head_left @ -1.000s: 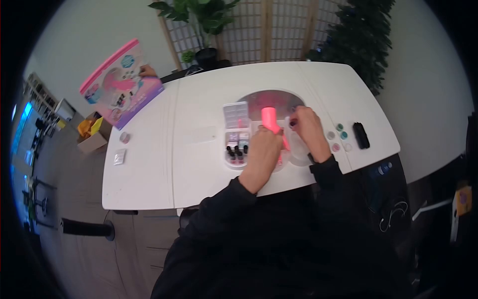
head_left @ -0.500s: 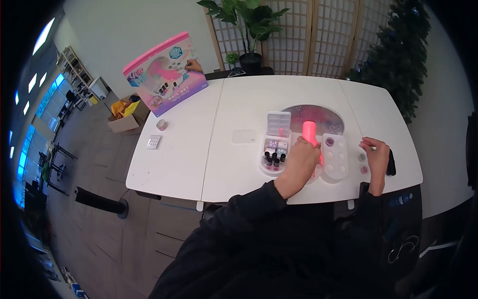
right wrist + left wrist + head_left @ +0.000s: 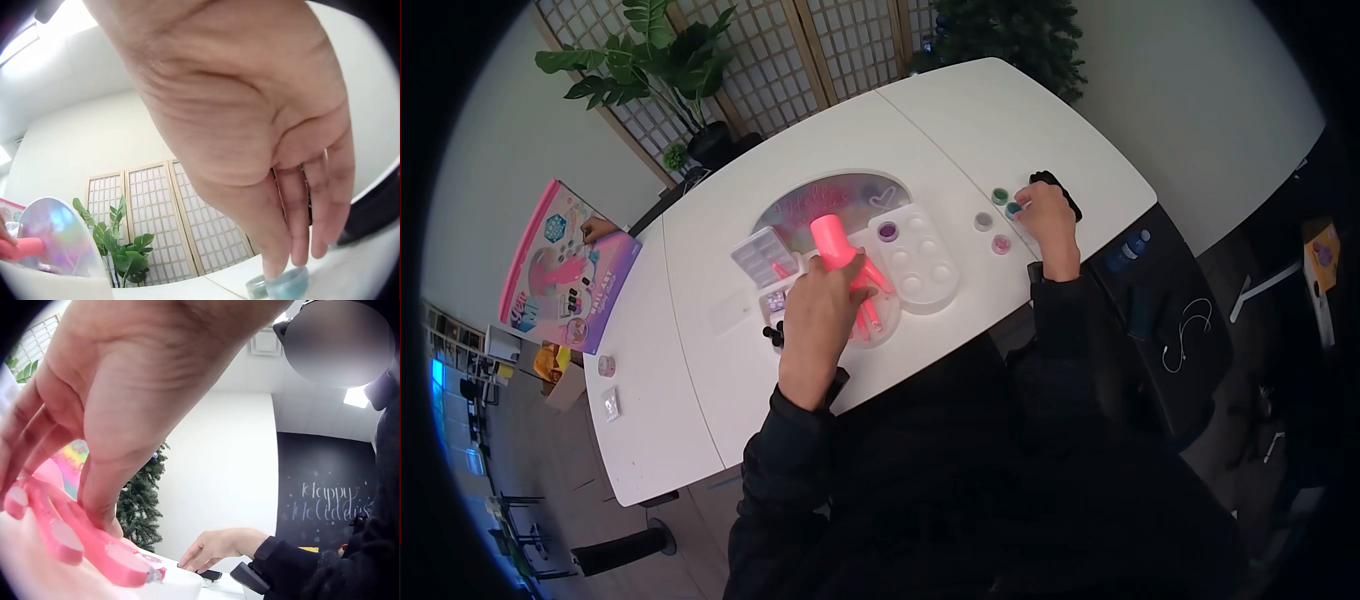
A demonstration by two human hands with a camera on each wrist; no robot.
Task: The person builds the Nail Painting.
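My left hand (image 3: 818, 310) grips a pink plastic model hand (image 3: 834, 240), thumb on one side and fingers on the other. Its pale-nailed fingers (image 3: 65, 540) point toward me in the left wrist view, one nail bearing shiny bits. Off to the right, my right hand (image 3: 1050, 218) pinches a small round pot of teal stuff (image 3: 289, 284) between thumb and fingertips, low at the tabletop. A green pot (image 3: 1000, 196) stands just beside it. Closer to me are a grey pot (image 3: 983, 221) and a pink pot (image 3: 1001, 244).
A white tray with round wells (image 3: 925, 285) holds a purple pot (image 3: 887, 232). Behind it stands a shiny half-round panel (image 3: 795, 198). Left are a compartment box (image 3: 762, 255) and dark-capped bottles (image 3: 774, 333). A black case (image 3: 1060, 190) lies beyond my right hand; a nail-art box (image 3: 565, 270) stands far left.
My right hand has left the tray, where a purple pot now sits in a well, and moved right to the loose pots. The left hand stays on the model hand. The head view has swung.
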